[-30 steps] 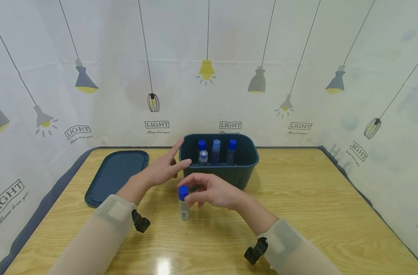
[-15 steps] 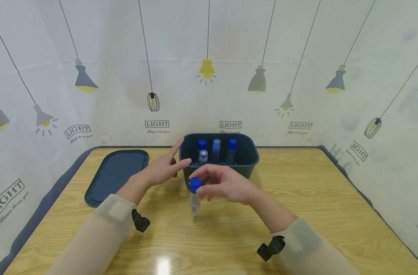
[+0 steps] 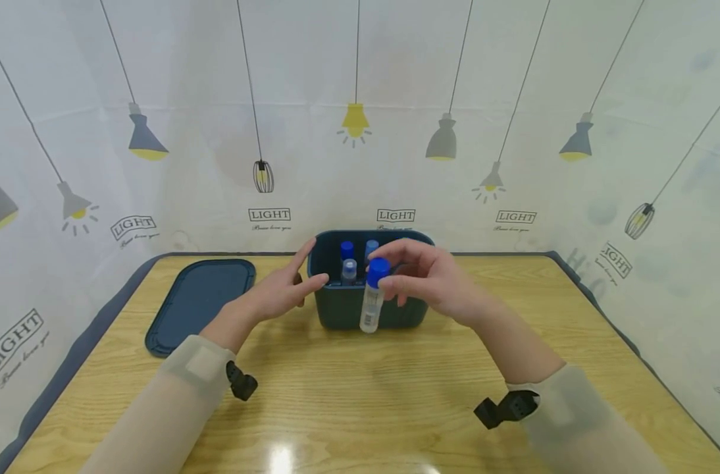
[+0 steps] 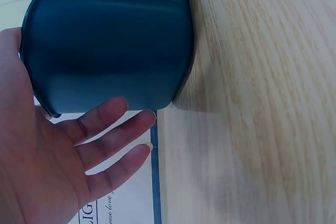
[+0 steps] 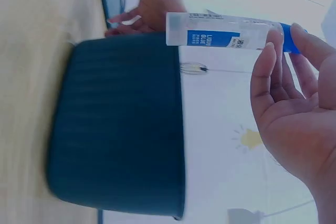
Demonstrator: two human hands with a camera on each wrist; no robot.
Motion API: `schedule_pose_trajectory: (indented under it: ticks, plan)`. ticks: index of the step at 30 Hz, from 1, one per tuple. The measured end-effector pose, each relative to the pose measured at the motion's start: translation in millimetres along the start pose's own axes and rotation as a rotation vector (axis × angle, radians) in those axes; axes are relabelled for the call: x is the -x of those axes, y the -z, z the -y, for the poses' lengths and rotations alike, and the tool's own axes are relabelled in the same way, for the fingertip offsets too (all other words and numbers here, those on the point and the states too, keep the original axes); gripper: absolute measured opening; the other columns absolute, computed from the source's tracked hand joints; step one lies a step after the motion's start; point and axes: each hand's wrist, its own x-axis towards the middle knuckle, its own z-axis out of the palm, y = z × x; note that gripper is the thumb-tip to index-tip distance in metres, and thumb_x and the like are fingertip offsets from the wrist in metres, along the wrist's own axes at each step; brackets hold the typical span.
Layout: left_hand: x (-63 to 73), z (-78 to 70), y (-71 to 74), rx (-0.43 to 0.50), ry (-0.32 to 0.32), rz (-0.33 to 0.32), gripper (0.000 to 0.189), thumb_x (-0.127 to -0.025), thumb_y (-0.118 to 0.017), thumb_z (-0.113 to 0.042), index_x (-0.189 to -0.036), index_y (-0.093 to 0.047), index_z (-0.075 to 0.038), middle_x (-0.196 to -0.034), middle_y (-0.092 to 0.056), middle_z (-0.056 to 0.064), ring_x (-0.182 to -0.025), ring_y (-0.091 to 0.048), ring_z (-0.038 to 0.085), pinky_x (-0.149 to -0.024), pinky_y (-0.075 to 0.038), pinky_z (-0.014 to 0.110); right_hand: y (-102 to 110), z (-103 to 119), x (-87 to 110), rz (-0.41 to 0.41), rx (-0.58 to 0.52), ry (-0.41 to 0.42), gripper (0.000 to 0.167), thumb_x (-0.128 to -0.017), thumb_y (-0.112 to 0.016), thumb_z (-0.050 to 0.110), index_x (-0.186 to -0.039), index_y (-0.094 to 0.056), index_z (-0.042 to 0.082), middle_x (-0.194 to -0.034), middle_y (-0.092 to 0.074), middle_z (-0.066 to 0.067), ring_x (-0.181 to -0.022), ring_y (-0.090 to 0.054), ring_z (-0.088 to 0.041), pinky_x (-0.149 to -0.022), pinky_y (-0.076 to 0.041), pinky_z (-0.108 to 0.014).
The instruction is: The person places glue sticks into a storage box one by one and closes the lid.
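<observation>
My right hand (image 3: pixel 449 286) pinches a clear liquid glue bottle (image 3: pixel 370 308) by its blue cap. The bottle hangs slightly tilted in front of the dark teal bin (image 3: pixel 339 311), its base above the table; the right wrist view shows the "LIQUID GLUE" label on this bottle (image 5: pixel 220 34). At the bin's left end, my left hand (image 3: pixel 276 291) rests with straight index finger and thumb at the rim, its other fingers loosely spread beside the wall in the left wrist view. Inside the bin stand a blue-capped bottle (image 3: pixel 347 251), a clear-topped bottle (image 3: pixel 349 272) and a lighter blue-capped one (image 3: pixel 372 246).
A flat dark teal lid (image 3: pixel 203 303) lies on the wooden table (image 3: pixel 336 401) at the left. Behind the table hangs a white cloth (image 3: pixel 312 79) printed with lamps. My right hand hides the bin's right part.
My right hand has lifted the glue bottle and carried it rightward and away from me, up to the bin's front. The left hand has stayed at the rim.
</observation>
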Motion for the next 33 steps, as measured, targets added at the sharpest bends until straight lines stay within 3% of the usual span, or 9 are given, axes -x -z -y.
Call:
schedule_pose_trajectory:
  ticks: [8, 15, 23, 33]
  plan:
    - [-0.4, 1.9, -0.1, 0.014, -0.011, 0.000, 0.092, -0.104, -0.049, -0.081, -0.170, 0.011, -0.058, -0.110, -0.070, 0.021, -0.100, -0.067, 0.038, -0.083, -0.052, 0.044, 27, 12, -5.7, -0.158, -0.009, 0.027, 0.036, -0.108, -0.069, 0.010, -0.144, -0.065, 0.012, -0.112, -0.070, -0.006, -0.092, -0.069, -0.024, -0.081, -0.062, -0.033]
    - [-1.0, 2.4, -0.5, 0.015, -0.016, -0.001, 0.092, -0.104, -0.049, -0.080, -0.170, 0.012, -0.058, -0.106, -0.070, 0.021, -0.098, -0.067, 0.038, -0.081, -0.052, 0.043, 43, 2, -17.3, -0.249, -0.025, 0.017, 0.034, -0.109, -0.069, 0.013, -0.143, -0.065, 0.016, -0.118, -0.070, -0.003, -0.097, -0.070, -0.022, -0.082, -0.061, -0.027]
    - [-1.2, 2.8, -0.9, 0.014, -0.014, -0.002, 0.092, -0.104, -0.049, -0.080, -0.170, 0.011, -0.058, -0.111, -0.071, 0.021, -0.101, -0.067, 0.037, -0.086, -0.053, 0.044, 46, -30, -35.3, -0.281, 0.012, -0.070, 0.040, -0.108, -0.072, 0.018, -0.147, -0.064, 0.013, -0.125, -0.067, -0.007, -0.100, -0.070, -0.021, -0.085, -0.061, -0.029]
    - [-0.9, 2.6, -0.6, 0.016, -0.016, 0.003, 0.092, -0.105, -0.049, -0.079, -0.170, 0.012, -0.057, -0.107, -0.070, 0.022, -0.099, -0.068, 0.039, -0.084, -0.053, 0.043, 35, -57, -55.9, -0.230, 0.121, -0.133, 0.045, -0.108, -0.073, 0.020, -0.151, -0.063, 0.010, -0.132, -0.069, -0.010, -0.108, -0.072, -0.026, -0.085, -0.061, -0.033]
